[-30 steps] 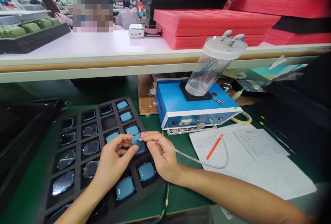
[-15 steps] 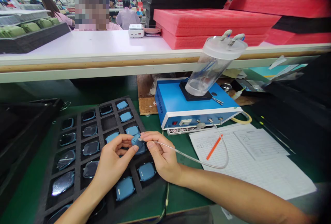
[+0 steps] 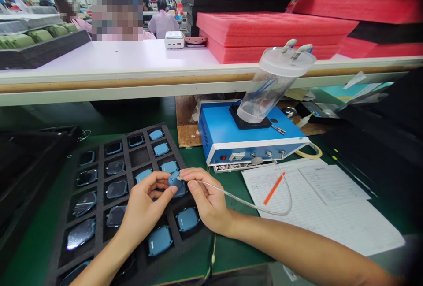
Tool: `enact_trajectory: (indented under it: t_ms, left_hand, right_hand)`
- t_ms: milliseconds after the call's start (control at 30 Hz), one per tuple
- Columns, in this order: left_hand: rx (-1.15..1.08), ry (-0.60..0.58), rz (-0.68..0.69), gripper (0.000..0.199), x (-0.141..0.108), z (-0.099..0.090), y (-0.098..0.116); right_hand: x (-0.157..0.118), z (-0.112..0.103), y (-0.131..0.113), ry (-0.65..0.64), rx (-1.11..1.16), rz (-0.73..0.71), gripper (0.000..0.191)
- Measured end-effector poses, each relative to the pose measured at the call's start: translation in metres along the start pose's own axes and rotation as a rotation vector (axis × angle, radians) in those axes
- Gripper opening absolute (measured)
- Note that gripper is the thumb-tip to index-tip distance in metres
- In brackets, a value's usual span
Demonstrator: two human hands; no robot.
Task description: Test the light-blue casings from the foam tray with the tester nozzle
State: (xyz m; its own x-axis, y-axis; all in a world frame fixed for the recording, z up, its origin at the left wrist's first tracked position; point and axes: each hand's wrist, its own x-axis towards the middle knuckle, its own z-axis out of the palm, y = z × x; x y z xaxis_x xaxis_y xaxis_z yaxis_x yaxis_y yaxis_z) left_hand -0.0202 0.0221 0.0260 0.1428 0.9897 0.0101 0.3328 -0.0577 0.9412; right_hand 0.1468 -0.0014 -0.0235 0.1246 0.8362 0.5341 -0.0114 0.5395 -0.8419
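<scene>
Between the fingers of my left hand (image 3: 148,202) is a blue watch case (image 3: 174,181), raised over the foam tray. My right hand (image 3: 206,198) pinches the end of a clear thin tube (image 3: 238,198), its tip against the case; the exact contact point is too small to make out. The tube loops back to the front of a blue box-shaped machine (image 3: 251,134). Under my hands lies a black foam tray (image 3: 99,202) with several blue watch cases (image 3: 160,240) and dark glass-faced ones (image 3: 116,190) in its pockets.
A clear cylinder (image 3: 264,87) stands tilted on the machine. Paper sheets (image 3: 330,206) with an orange stick (image 3: 274,188) lie to the right. Above runs a white shelf (image 3: 132,63) with red foam blocks (image 3: 271,30) and a white device (image 3: 174,40). People sit beyond it.
</scene>
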Motion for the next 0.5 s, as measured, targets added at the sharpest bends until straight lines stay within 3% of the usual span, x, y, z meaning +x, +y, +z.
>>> enact_trajectory:
  t_ms: [500]
  left_hand:
    - [0.000, -0.002, 0.010, 0.026, -0.0009, 0.0032, 0.0017]
  right_hand:
    - [-0.0001, -0.0004, 0.0015, 0.001, 0.001, 0.003, 0.018]
